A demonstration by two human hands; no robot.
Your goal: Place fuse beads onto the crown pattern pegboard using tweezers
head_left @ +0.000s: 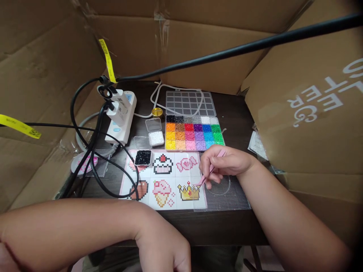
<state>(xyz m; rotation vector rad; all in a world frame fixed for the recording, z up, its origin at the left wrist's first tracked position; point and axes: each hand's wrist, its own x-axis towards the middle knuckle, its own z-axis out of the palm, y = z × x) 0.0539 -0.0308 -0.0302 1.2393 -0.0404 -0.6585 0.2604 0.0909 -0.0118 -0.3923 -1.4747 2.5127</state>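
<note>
Cardboard walls (198, 56), brown and creased, boxed in a dark wooden desk (232, 113) on three sides. Along the desk's front edge lay a glossy pattern sheet (161, 177) of pixel pictures: cupcake, candy, ice cream, crown. Overlapping its right end sat a clear square pegboard (227, 196), studded and see-through, near the front right corner. Behind the sheet, mid-desk, stood the bead organiser (194, 133), a clear plastic box of small square cells in rainbow rows, its gridded lid (190, 102) tipped open toward the back edge. At the left edge, a white power strip (120, 121) trailed glossy black cables (93, 151). A small tub of black beads (143, 157) rested on the sheet's back left corner. The right hand (224, 164) pinched slim pink tweezers (211, 169), tips down at the crown. The left hand (164, 249) hung off the front edge, loosely curled, holding nothing.
</note>
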